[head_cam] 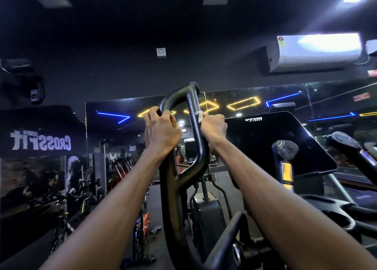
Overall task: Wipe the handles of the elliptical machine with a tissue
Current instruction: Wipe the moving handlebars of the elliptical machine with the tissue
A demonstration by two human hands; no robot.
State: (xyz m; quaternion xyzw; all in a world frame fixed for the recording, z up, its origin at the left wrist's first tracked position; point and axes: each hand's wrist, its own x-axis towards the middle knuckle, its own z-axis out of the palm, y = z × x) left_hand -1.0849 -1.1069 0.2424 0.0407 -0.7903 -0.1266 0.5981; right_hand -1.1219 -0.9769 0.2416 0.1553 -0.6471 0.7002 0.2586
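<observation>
Black and looped, the handle [183,127] stands at the centre of the frame, a tube bent into a long D whose long axis runs nearly upright, leaning a little to the upper right toward its capped tip. Two bars make the loop: a curved one on the left and a straighter one on the right, joining low down into a single stem that drops to the lower centre of the frame.

A scrap of white tissue [200,115] sits on the right bar, about a third of the way down from the tip, pressed against the tube at the top of the right hand [214,127]. That hand curls round the right bar with the tissue pinched between fingers and tube. The left hand [163,129] grips the curved left bar at about the same height, fingers wrapped, holding nothing else.

Both hands are level, but only the right carries the tissue, so the wipe must run along the bar's own axis: up toward the tip or down toward the junction. Most of the bar lies below the tissue, so I judge the downward stroke the longer one.

Right of the handle, a dark console [275,143] tilts across the middle right. Beyond it, at the right edge, a second handle [346,145] waits, well apart from both hands.
</observation>
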